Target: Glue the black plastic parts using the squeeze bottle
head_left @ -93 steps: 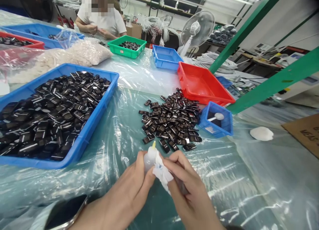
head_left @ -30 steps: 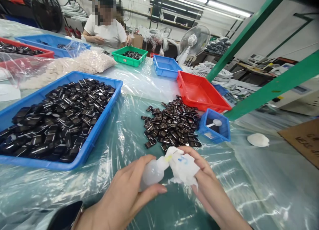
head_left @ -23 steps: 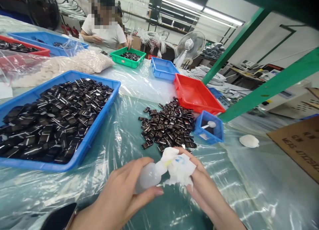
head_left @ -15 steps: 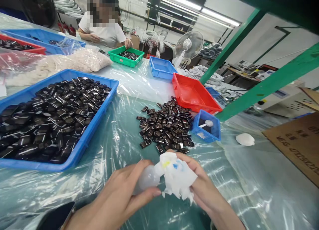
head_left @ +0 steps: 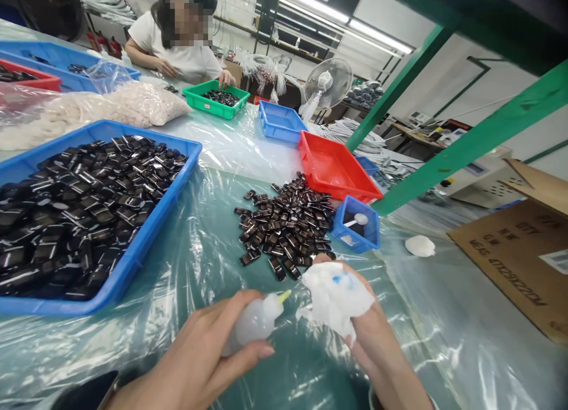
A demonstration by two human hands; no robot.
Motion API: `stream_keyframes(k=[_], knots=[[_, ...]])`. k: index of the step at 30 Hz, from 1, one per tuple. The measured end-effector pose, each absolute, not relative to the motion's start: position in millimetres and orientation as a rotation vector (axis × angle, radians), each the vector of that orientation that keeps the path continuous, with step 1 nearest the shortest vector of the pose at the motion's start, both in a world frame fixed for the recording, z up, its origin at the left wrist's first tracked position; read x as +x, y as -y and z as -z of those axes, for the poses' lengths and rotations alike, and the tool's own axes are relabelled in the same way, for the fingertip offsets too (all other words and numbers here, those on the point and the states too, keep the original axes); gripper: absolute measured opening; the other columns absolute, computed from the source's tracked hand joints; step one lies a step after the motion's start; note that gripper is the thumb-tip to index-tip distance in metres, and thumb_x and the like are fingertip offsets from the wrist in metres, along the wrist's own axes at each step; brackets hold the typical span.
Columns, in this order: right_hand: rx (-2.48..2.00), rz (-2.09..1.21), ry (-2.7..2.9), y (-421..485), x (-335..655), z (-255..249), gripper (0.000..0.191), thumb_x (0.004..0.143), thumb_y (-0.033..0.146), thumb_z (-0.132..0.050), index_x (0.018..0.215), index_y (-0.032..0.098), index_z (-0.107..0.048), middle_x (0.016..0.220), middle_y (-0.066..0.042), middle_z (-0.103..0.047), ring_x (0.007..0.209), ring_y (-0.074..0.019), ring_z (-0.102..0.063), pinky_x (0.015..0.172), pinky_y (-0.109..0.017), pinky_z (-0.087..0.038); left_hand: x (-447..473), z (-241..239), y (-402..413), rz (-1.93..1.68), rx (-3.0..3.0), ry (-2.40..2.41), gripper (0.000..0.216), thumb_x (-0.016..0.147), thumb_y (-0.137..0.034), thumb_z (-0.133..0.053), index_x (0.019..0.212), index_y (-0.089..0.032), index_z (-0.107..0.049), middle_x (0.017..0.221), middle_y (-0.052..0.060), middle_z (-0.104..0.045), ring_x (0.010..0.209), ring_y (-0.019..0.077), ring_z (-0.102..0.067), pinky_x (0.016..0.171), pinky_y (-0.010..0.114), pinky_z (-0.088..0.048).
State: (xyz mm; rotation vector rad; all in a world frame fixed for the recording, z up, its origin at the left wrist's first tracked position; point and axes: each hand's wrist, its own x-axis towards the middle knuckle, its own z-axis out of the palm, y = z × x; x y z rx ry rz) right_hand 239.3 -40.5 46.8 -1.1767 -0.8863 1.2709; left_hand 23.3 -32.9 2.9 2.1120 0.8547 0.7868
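My left hand (head_left: 213, 339) is wrapped round a translucent squeeze bottle (head_left: 255, 322), whose yellow tip points up and right. In my right hand (head_left: 377, 333) is a crumpled white tissue (head_left: 335, 297) with a blue stain on it; the tissue covers most of the fingers. A small gap separates the bottle's tip from the tissue. Just beyond both hands, a pile of small dark glossy pieces (head_left: 284, 223) lies on the plastic-covered table (head_left: 208, 232).
A large blue tray (head_left: 146, 250) of similar dark pieces stands left. Beyond the pile are a red tray (head_left: 339, 170) and a small blue bin (head_left: 357, 235) holding a white spoon (head_left: 361, 219). A cardboard box (head_left: 515, 262) is at right. Across the table, a person handles pieces in a green tray (head_left: 217, 108).
The bottle's yellow tip has come away from the tissue. My left hand moved slightly left and my right hand slightly right, while the whole view shifted a little.
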Motion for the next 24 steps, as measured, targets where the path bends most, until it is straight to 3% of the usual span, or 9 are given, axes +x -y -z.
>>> stream_keyframes(k=[3, 7, 12, 20, 24], knots=[[-1.18, -1.236, 0.931, 41, 242, -46, 0.015, 0.068, 0.037, -0.083, 0.077, 0.027, -0.079, 0.074, 0.002, -0.061, 0.057, -0.0084, -0.05, 0.048, -0.016, -0.043, 23, -2, 33, -0.833, 2.145, -0.878, 0.03, 0.1, -0.047, -0.042, 0.123, -0.03, -0.041, 0.095, 0.0, -0.073, 0.07, 0.0187, -0.069, 0.056, 0.024, -0.05], [-1.15, -1.252, 1.048, 42, 238, -36, 0.01, 0.073, 0.033, -0.079, 0.082, 0.029, -0.079, 0.086, 0.001, -0.062, 0.065, -0.0095, -0.056, 0.053, -0.017, -0.045, 25, -3, 33, -0.801, 2.122, -0.851, 0.028, 0.098, -0.045, -0.047, 0.121, -0.03, -0.043, 0.089, -0.003, -0.071, 0.068, 0.0167, -0.068, 0.058, 0.023, -0.05], [-1.093, -1.266, 1.212, 45, 232, -29, 0.004, 0.076, 0.026, -0.077, 0.079, 0.029, -0.078, 0.084, 0.001, -0.062, 0.071, -0.011, -0.058, 0.059, -0.018, -0.046, 26, -5, 32, -0.707, 2.104, -0.828, 0.024, 0.097, -0.045, -0.046, 0.111, -0.026, -0.048, 0.085, -0.002, -0.07, 0.066, 0.0176, -0.068, 0.055, 0.024, -0.05], [-1.113, -1.156, 1.345, 50, 231, -25, 0.011, 0.08, 0.019, -0.069, 0.078, 0.028, -0.074, 0.08, 0.001, -0.059, 0.068, -0.011, -0.055, 0.058, -0.019, -0.044, 23, -1, 38, -0.788, 2.292, -0.85, 0.035, 0.102, -0.05, -0.033, 0.122, -0.023, -0.043, 0.098, 0.005, -0.074, 0.075, 0.0201, -0.074, 0.059, 0.027, -0.057], [-1.15, -1.051, 1.374, 51, 223, -23, 0.01, 0.076, 0.02, -0.071, 0.076, 0.029, -0.074, 0.076, 0.001, -0.062, 0.065, -0.0119, -0.059, 0.055, -0.02, -0.046, 24, 1, 35, -0.83, 2.373, -0.83, 0.037, 0.103, -0.047, -0.03, 0.12, -0.018, -0.045, 0.092, 0.007, -0.074, 0.07, 0.0195, -0.074, 0.057, 0.028, -0.058]])
